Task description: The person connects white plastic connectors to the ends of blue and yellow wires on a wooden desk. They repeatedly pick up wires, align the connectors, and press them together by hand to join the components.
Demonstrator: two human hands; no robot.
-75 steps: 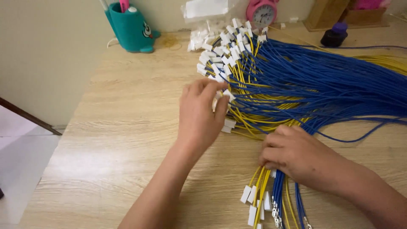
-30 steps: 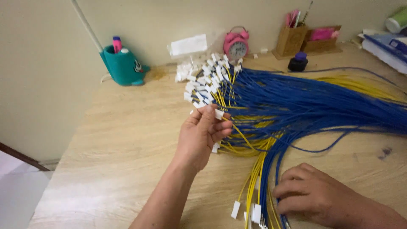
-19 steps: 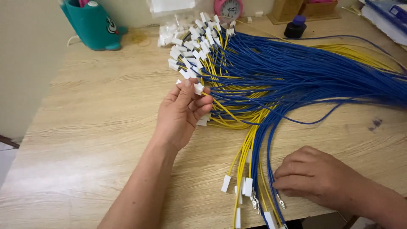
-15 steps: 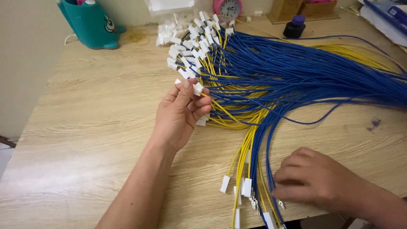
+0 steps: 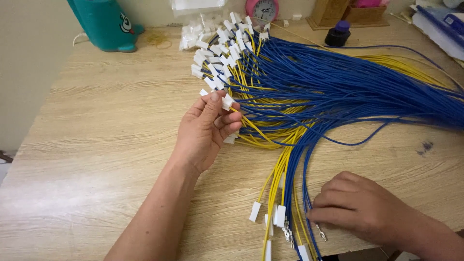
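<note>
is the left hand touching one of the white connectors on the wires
Touching. The head view shows the left hand raised above the wooden table, its fingertips pinching a white connector on a yellow wire, with no gap visible between them.

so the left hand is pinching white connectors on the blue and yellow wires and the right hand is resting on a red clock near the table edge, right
Not quite. The right hand rests on the loose ends of the blue and yellow wires near the table edge, not on a clock. The head view shows this; the only clock is pink and stands at the far side of the table. The left hand does pinch white connectors.
</note>
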